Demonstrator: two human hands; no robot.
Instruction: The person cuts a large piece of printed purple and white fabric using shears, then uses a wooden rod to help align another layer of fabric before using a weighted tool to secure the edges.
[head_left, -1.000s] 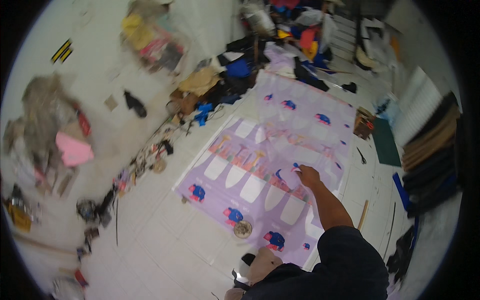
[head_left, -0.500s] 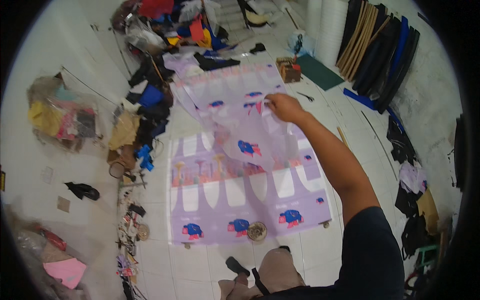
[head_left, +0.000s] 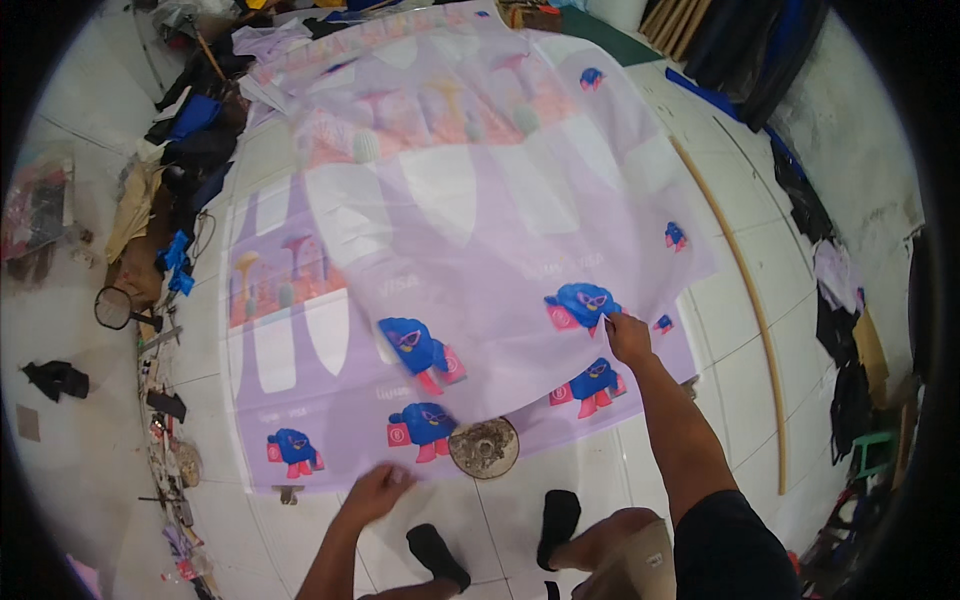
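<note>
A large lilac printed fabric sheet [head_left: 470, 240], with blue cartoon figures and pink patterns, billows over a matching sheet [head_left: 262, 400] spread on the floor. Pinched between the fingers of my right hand [head_left: 628, 338] is the upper sheet, near one blue figure at its near side. That sheet is wavy and partly lifted, and hides much of the lower one. My left hand [head_left: 380, 492] is just in front of the lower sheet's near edge, fingers loosely apart and slightly blurred, holding nothing. A round, rough-topped weight [head_left: 485, 448] sits on the near edge between my hands.
Metal clips [head_left: 288, 495] lie at the lower sheet's near edge. To the right is a long wooden stick [head_left: 745, 290]; rolls of material [head_left: 775, 60] lean at the far right wall. Scraps and tools [head_left: 165, 400] line the left side. My feet [head_left: 437, 555] stand just in front.
My right hand has drawn the upper sheet toward me, spreading it over the lower sheet. My left hand has come into view. The long stick now shows fully at the right.
</note>
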